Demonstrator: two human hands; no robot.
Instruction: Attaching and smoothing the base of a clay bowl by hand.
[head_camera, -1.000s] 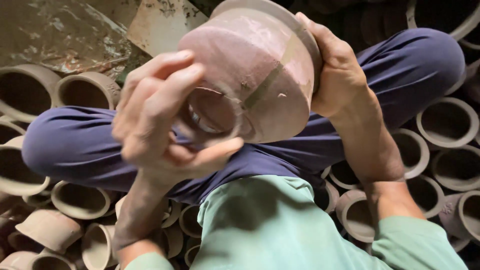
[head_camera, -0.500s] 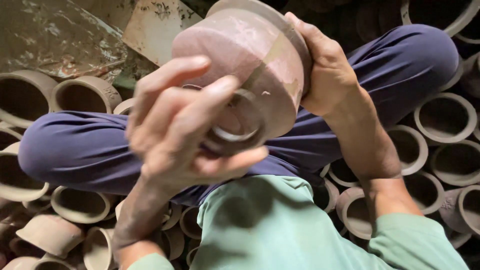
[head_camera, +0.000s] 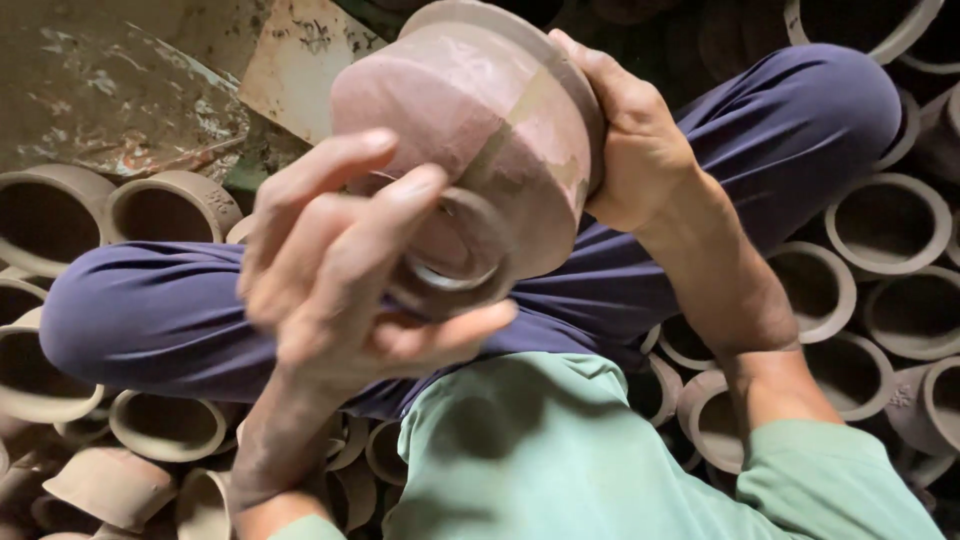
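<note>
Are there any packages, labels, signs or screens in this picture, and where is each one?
Metal sheet: top centre, behind the clay pot; flat, pale, rusty, with faint dark marks. It may be an old sign; I cannot tell.
No packages, labels or screens are in view.

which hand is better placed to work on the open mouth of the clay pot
Left. The left hand is already at the mouth of the clay pot, fingers over the rim. The right hand grips the pot's far side, steadying it above the lap.

Pottery workshop for sure: dozens of round, unglazed brown clay pots (head_camera: 888, 222) are sitting packed together, crowding the floor left and right.
</note>
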